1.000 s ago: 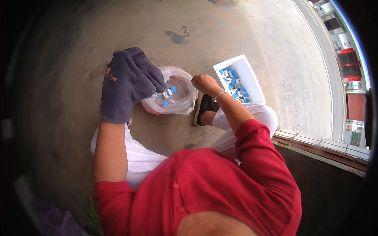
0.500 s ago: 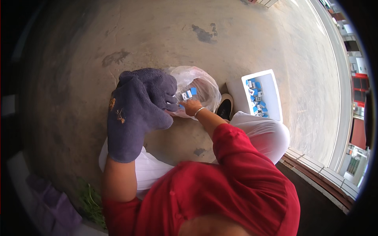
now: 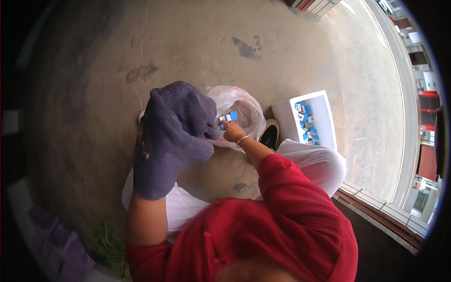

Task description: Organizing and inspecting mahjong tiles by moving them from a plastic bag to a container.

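A thick purple-grey cloth drapes over my left forearm and hides my left hand, whose fingers do not show. The cloth's right side meets a translucent plastic bag, standing with its mouth open. At the bag's left part several small blue-and-white boxes sit close together. My right hand, with a bracelet at the wrist, reaches there with its fingers closed on one of these boxes. Brownish bits cling to the cloth near my left wrist.
To the right, a white foam box holds several more blue-and-white boxes. My dark shoe is between it and the bag. Green leaves and a purple cloth lie at the lower left. Tiled edging runs at the right.
The view has shifted slightly, so the scene sits a little lower. My right hand has moved up against the small boxes, its fingertips now over the white ones.
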